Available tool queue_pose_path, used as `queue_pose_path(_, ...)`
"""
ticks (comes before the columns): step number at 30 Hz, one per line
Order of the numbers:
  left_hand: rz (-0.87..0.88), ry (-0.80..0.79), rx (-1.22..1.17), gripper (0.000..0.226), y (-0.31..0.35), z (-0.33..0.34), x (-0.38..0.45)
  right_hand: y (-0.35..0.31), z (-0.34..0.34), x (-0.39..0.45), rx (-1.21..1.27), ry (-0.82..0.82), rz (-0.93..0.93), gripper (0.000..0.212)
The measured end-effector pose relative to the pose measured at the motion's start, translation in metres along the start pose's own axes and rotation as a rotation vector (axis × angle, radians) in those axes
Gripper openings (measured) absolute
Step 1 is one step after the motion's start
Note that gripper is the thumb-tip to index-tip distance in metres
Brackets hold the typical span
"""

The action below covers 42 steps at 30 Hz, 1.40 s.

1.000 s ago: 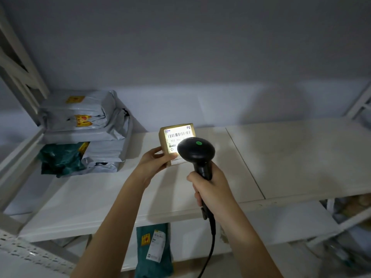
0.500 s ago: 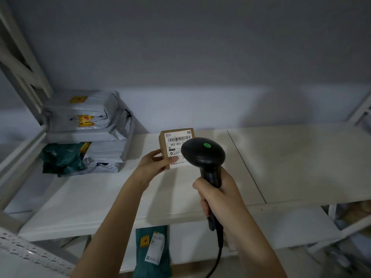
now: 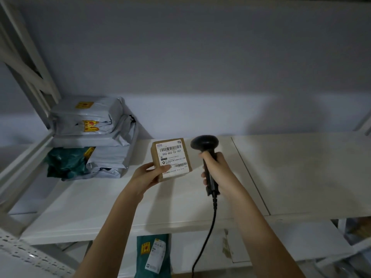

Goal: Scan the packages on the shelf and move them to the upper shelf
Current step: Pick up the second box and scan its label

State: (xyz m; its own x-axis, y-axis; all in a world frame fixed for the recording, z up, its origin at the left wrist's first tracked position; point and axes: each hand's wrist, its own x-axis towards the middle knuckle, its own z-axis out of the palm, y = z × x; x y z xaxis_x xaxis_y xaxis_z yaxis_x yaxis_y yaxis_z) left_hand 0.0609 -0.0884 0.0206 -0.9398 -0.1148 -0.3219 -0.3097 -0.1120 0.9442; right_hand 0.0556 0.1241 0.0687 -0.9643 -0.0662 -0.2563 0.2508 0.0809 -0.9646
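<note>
A small brown cardboard box [image 3: 170, 157] with a white barcode label faces me, just above the white upper shelf [image 3: 301, 173]. My left hand [image 3: 146, 177] grips the box at its lower left corner, thumb on the label. To its right my right hand [image 3: 216, 169] holds the handle of a black corded barcode scanner [image 3: 204, 143], whose head stands beside the box's top right corner. A stack of grey and green mailer bags [image 3: 88, 137] lies at the shelf's back left.
A green mailer bag [image 3: 153, 255] with a white label stands on the lower shelf under the front edge. White shelf uprights [image 3: 26, 63] rise at the left. The scanner cable [image 3: 204, 241] hangs down in front of the shelf. More clutter sits low at the right.
The scanner has swung right, off the box's label, and its scan light on the label has gone out. The box has stayed in my left hand and its whole label now shows.
</note>
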Motion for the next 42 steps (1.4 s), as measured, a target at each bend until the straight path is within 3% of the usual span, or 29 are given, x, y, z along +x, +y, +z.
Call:
queue_pose_path(5,-0.043,0.043,-0.009,0.058,-0.006,-0.007,-0.007,0.022,0.003,0.068,-0.117,-0.044,0.139,0.043)
queue_pose_path(9,-0.061,0.035,0.008,0.056,-0.012,-0.012,-0.014,0.042,0.004,0.090,-0.408,-0.021,0.107,0.051)
queue_pose_path(20,-0.068,0.034,0.024,0.056,-0.013,-0.015,-0.035,0.070,0.005,0.108,-0.540,0.023,0.094,0.048)
queue_pose_path(22,-0.058,0.035,0.016,0.055,-0.012,-0.013,-0.040,0.067,0.004,0.104,-0.641,0.093,0.089,0.054)
queue_pose_path(24,-0.052,0.053,-0.019,0.058,-0.011,-0.010,-0.046,0.059,0.004,0.092,-0.725,0.246,-0.065,0.052)
queue_pose_path(26,-0.043,0.079,-0.054,0.062,-0.009,-0.008,-0.053,0.052,0.006,0.068,-0.602,0.316,-0.386,0.038)
queue_pose_path(28,-0.020,0.100,-0.087,0.063,-0.005,-0.006,-0.061,0.048,0.007,0.038,-0.359,0.116,-0.605,0.036)
queue_pose_path(30,0.007,0.110,-0.096,0.060,0.002,-0.005,-0.071,0.046,0.012,0.000,-0.211,-0.219,-0.574,0.045)
queue_pose_path(32,0.047,0.114,-0.084,0.053,0.011,-0.006,-0.084,0.044,0.021,-0.030,-0.188,-0.383,-0.548,0.052)
queue_pose_path(37,0.258,0.043,0.011,0.063,0.031,-0.030,-0.140,0.030,0.055,-0.079,-0.067,-0.171,-0.629,0.056)
queue_pose_path(42,0.533,0.124,0.299,0.047,0.034,-0.076,-0.191,0.018,0.099,-0.138,0.040,-0.092,-0.687,0.047)
